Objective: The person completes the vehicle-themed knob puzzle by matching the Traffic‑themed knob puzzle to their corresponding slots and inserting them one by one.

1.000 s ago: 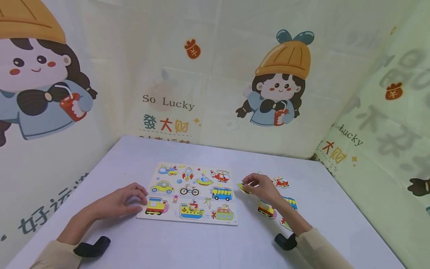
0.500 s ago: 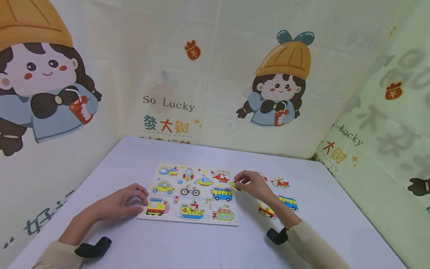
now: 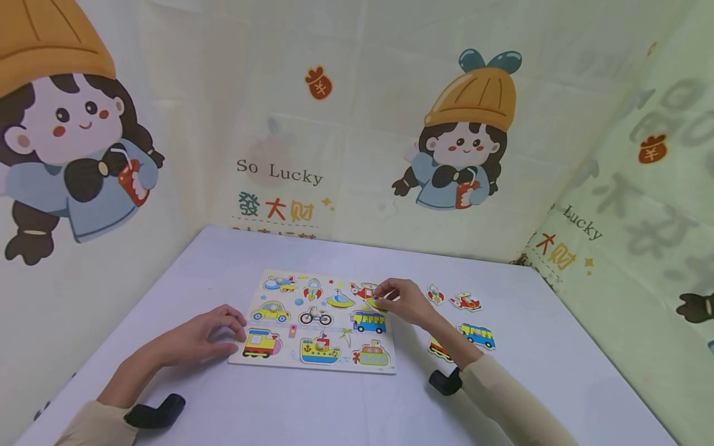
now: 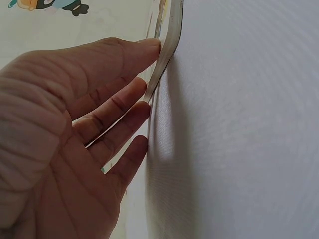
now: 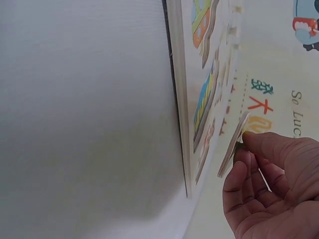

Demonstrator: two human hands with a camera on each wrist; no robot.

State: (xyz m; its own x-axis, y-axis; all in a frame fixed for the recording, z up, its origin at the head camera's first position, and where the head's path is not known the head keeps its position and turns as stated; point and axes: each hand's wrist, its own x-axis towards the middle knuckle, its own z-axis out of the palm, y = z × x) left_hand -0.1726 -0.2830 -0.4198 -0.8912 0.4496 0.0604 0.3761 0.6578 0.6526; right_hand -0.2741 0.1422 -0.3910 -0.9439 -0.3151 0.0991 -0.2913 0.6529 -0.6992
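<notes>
A flat puzzle board (image 3: 287, 350) printed with vehicles lies on the white table. My left hand (image 3: 203, 334) is at its left edge; in the left wrist view the thumb and relaxed fingertips (image 4: 142, 112) touch the board's side. Over the board's upper right part, my right hand (image 3: 409, 303) pinches a yellow flying saucer puzzle piece (image 3: 375, 304) by its back. The right wrist view shows this piece (image 5: 232, 149) tilted and raised off the board. To the left of it is the printed saucer shape (image 3: 340, 300). The car (image 3: 270, 311) and boat (image 3: 319, 349) on the board show knobs.
Right of the board lie a rocket piece (image 3: 436, 294), a red helicopter piece (image 3: 466, 301), a blue bus piece (image 3: 477, 335) and a train piece (image 3: 440, 348) partly behind the right forearm. Black mounts sit on both wrists. Printed cloth walls (image 3: 357, 142) stand around the table.
My right hand has carried the saucer piece leftward from beside the board to over its upper right part, uncovering the rocket piece. The left hand has stayed at the board's left edge.
</notes>
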